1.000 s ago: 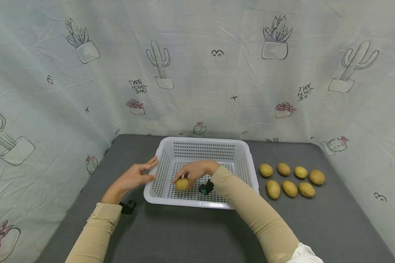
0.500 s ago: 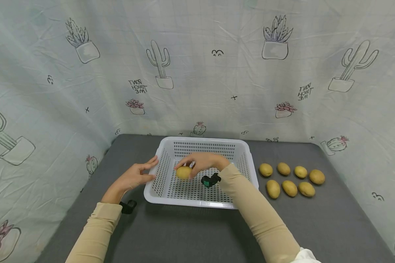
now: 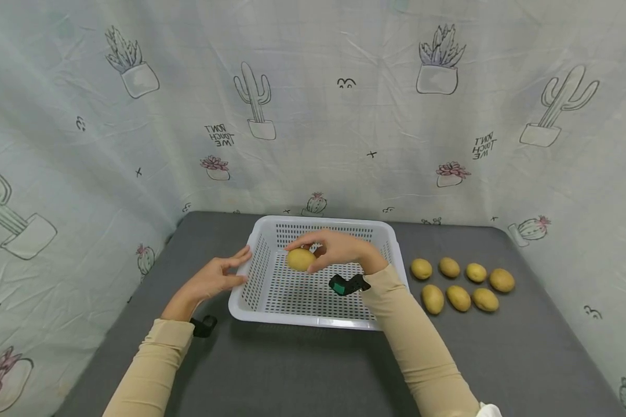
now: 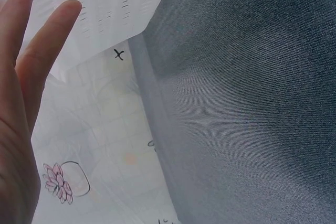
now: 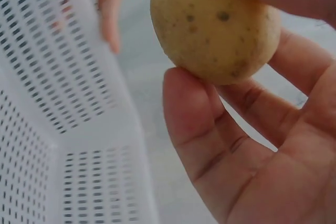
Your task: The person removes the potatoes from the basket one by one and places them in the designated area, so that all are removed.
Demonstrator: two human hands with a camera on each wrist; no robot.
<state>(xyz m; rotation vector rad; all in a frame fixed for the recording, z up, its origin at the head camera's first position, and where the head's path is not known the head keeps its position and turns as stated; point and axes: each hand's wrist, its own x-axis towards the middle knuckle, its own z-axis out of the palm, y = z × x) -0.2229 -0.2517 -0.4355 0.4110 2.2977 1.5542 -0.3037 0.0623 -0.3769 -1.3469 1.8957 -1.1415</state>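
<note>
A potato [image 3: 300, 260] is gripped between the thumb and fingers of my right hand [image 3: 339, 248], held above the white plastic basket [image 3: 318, 322]. In the right wrist view the potato [image 5: 210, 30] shows small dark spots, with fingertips and thumb around it. My left hand [image 3: 214, 280] touches the left rim of the basket with its fingers extended. In the left wrist view that hand [image 4: 23, 93] lies along the basket's outer wall [image 4: 105, 14]. Inside the basket I see only the slotted floor; part of it is hidden by my right hand and arm.
Several potatoes [image 3: 458, 298] lie in two rows on the grey table [image 3: 302, 370] to the right of the basket. A light curtain [image 3: 313, 116] with cactus drawings hangs behind the table and along its sides.
My right hand has lifted the potato up from the basket floor, moving away from me and slightly right. The left hand has stayed at the rim.
</note>
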